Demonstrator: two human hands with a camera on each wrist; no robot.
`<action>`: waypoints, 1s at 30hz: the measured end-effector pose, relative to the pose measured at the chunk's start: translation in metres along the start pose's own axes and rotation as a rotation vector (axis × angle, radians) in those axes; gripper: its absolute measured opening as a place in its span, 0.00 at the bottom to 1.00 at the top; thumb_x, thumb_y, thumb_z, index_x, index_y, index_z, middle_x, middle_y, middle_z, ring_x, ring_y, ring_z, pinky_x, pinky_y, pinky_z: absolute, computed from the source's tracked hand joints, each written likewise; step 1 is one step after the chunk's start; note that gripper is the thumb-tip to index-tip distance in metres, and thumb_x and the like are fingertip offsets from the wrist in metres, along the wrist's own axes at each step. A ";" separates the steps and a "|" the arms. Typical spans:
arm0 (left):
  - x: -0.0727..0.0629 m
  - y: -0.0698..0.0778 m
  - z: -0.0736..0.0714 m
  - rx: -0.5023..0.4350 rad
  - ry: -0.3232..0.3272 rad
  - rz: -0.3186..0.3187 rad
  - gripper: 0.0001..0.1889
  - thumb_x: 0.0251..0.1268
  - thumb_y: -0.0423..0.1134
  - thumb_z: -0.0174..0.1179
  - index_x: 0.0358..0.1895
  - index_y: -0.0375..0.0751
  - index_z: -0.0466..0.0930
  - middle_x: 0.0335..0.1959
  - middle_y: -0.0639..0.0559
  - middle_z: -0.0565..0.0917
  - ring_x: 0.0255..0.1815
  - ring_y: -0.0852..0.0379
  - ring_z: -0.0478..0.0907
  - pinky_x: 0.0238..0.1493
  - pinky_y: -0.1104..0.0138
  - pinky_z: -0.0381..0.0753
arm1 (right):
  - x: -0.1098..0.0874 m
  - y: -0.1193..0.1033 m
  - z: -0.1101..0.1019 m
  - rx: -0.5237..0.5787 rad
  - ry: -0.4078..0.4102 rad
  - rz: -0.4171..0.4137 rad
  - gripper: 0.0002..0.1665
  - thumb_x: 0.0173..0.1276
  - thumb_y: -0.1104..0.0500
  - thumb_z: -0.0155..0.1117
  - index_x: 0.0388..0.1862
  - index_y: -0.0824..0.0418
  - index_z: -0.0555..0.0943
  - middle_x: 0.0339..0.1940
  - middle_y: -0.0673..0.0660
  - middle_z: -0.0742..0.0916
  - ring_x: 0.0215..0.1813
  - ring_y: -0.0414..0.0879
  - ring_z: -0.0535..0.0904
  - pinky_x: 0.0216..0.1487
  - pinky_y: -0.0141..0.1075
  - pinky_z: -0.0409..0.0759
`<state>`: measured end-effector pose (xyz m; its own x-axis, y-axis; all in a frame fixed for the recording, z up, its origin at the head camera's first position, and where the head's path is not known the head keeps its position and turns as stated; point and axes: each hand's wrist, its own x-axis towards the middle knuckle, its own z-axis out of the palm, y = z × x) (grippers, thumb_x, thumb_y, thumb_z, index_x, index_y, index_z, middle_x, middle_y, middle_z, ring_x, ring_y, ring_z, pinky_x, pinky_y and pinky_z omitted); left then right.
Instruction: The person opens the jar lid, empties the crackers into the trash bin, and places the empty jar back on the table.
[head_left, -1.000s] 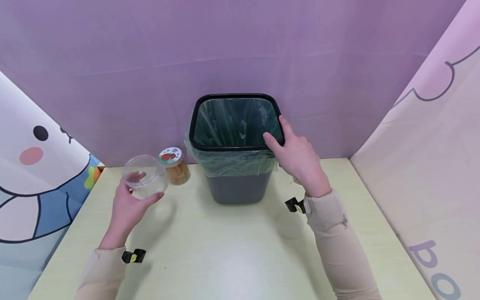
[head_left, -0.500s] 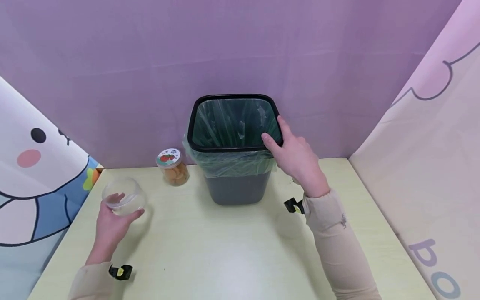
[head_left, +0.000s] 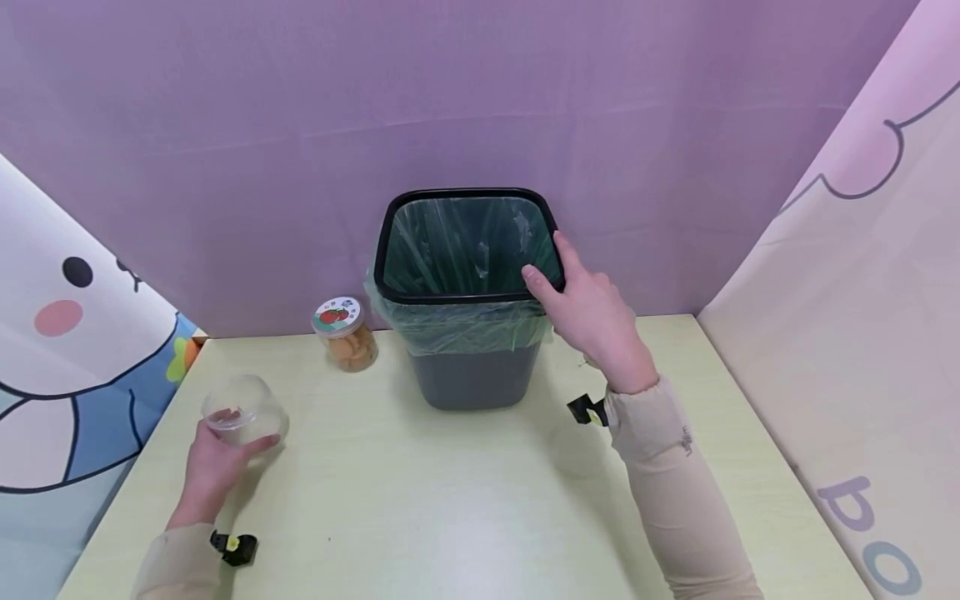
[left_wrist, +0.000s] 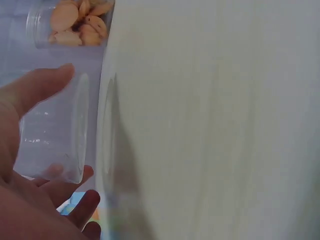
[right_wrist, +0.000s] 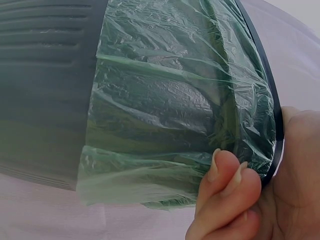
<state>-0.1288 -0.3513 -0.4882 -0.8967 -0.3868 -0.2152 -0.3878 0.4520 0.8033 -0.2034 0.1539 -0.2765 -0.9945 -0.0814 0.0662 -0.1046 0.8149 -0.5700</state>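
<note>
My left hand point(head_left: 213, 471) holds a clear, empty plastic jar point(head_left: 264, 417) at the left of the table. Its thumb lies on one side and its fingers on the other. In the left wrist view, the jar's base point(left_wrist: 80, 130) is close over the tabletop, with its reflection beside it. My right hand point(head_left: 600, 325) grips the right side of the black rim of a grey trash can point(head_left: 476, 379), thumb over the inside and fingers outside. A green translucent bag point(head_left: 472, 327) lines the can and is folded over its outside, seen close up in the right wrist view.
A lidded jar of round biscuits point(head_left: 351, 343) stands left of the trash can, near the table's back edge. Purple cloth point(head_left: 300, 150) hangs behind the pale table point(head_left: 420, 500). Printed cloths flank it on both sides.
My left hand has carried the clear jar left and toward me, away from the biscuit jar, then lowered it toward the table. My right hand keeps its grip on the can's rim.
</note>
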 end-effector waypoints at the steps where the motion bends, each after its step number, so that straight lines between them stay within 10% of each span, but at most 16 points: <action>1: 0.001 -0.001 0.000 0.006 -0.009 0.003 0.59 0.53 0.49 0.76 0.77 0.31 0.41 0.76 0.24 0.47 0.73 0.24 0.49 0.69 0.35 0.52 | 0.000 0.000 0.000 0.001 0.001 -0.001 0.55 0.63 0.16 0.33 0.82 0.39 0.41 0.20 0.60 0.79 0.23 0.54 0.76 0.24 0.45 0.73; 14: 0.011 -0.006 0.000 0.242 -0.069 0.046 0.68 0.47 0.60 0.76 0.77 0.27 0.37 0.71 0.17 0.49 0.68 0.19 0.51 0.63 0.30 0.55 | 0.000 -0.002 -0.003 -0.009 0.002 0.001 0.55 0.63 0.16 0.33 0.82 0.40 0.41 0.19 0.60 0.79 0.23 0.54 0.75 0.21 0.45 0.72; 23: -0.003 -0.009 -0.017 -0.027 -0.065 0.075 0.64 0.57 0.54 0.72 0.79 0.35 0.28 0.79 0.32 0.33 0.77 0.29 0.32 0.69 0.33 0.38 | 0.002 -0.002 -0.002 -0.010 -0.003 -0.001 0.56 0.62 0.16 0.32 0.82 0.39 0.41 0.20 0.60 0.79 0.23 0.55 0.76 0.22 0.45 0.73; 30: -0.023 0.025 -0.032 -0.138 0.063 0.139 0.56 0.61 0.51 0.70 0.81 0.49 0.37 0.82 0.46 0.39 0.80 0.43 0.32 0.74 0.41 0.35 | -0.001 0.001 -0.001 0.002 -0.015 0.000 0.56 0.61 0.15 0.32 0.82 0.39 0.40 0.19 0.60 0.79 0.22 0.55 0.75 0.26 0.46 0.73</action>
<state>-0.1109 -0.3562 -0.4450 -0.9229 -0.3795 -0.0650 -0.2239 0.3916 0.8925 -0.2024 0.1554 -0.2764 -0.9944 -0.0903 0.0542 -0.1050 0.8138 -0.5715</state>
